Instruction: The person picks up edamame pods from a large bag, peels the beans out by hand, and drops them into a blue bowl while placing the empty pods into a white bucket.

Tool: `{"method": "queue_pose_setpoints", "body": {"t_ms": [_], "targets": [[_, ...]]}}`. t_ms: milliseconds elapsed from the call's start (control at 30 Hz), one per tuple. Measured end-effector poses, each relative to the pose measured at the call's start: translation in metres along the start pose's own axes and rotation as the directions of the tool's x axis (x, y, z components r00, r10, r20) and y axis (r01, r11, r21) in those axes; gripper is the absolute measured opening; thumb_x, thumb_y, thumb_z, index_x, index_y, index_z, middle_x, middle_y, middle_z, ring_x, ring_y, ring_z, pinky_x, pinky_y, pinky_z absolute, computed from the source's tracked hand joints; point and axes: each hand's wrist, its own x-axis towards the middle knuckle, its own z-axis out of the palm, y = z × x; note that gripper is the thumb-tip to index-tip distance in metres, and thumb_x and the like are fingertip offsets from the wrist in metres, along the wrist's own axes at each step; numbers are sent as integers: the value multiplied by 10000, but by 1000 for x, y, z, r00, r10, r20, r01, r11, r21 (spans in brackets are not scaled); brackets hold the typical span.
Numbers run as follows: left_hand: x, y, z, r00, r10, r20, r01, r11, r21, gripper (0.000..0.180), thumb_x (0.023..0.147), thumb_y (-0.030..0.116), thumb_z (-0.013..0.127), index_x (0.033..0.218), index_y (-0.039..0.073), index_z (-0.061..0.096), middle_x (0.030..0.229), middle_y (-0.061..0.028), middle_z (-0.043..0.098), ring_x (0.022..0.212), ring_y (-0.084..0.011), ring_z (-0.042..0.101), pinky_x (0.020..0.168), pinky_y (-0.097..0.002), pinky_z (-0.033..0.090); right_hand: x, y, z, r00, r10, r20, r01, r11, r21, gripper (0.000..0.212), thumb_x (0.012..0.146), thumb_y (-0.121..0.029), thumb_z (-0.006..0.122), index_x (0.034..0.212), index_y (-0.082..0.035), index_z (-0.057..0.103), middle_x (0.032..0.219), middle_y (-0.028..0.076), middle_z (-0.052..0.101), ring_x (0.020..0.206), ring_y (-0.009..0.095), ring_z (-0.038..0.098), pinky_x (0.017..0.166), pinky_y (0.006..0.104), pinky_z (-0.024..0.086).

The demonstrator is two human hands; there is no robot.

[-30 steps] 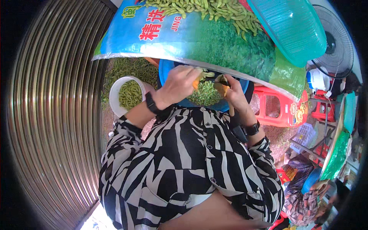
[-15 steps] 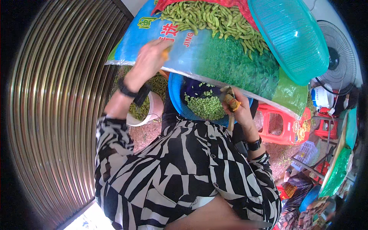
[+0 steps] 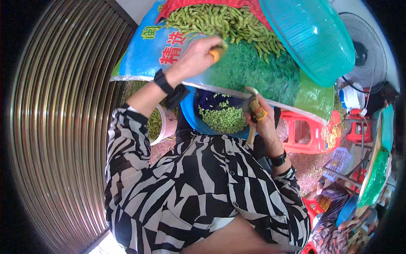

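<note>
My left hand (image 3: 202,55) reaches over the printed plastic sheet (image 3: 253,70), beside a heap of green soybean pods (image 3: 211,22). An orange cover is on one of its digits. Its fingertips are smeared by motion, so I cannot see whether a pod is in them. My right hand (image 3: 264,116), with brown and orange wraps on its fingers, is closed around a pale stick-like handle (image 3: 251,134); the rest of that tool is hidden. Just left of it, a blue basin (image 3: 189,111) holds shelled green beans (image 3: 223,119).
A teal plastic basket (image 3: 311,40) leans at the far right, near a fan (image 3: 366,55). A red stool (image 3: 308,137) stands to the right. Left of the basin is a pale bucket (image 3: 169,126) of pods or husks. A ribbed metal shutter (image 3: 63,127) walls the left side.
My left hand has moved right and slightly up across the sheet, toward the pod heap. My right hand stays by the basin, still around the handle.
</note>
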Motion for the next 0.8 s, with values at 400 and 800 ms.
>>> {"method": "queue_pose_setpoints", "body": {"t_ms": [400, 800], "targets": [[-48, 70, 41, 855, -304, 421, 519, 518, -680, 95, 879, 97, 615, 848, 8, 628, 719, 71, 509, 648, -16, 437, 543, -201, 351, 2, -15, 13, 985, -62, 160, 6, 945, 327, 471, 998, -192, 448, 1450, -96, 352, 738, -13, 465, 561, 37, 387, 445, 161, 270], [-66, 72, 53, 932, -278, 231, 359, 633, -686, 109, 879, 50, 552, 948, -15, 606, 799, 35, 561, 780, -29, 469, 655, -222, 420, -1, -4, 18, 997, -73, 4, 72, 986, 150, 383, 996, -145, 448, 1364, -43, 469, 822, -9, 532, 512, 41, 382, 447, 188, 268]]}}
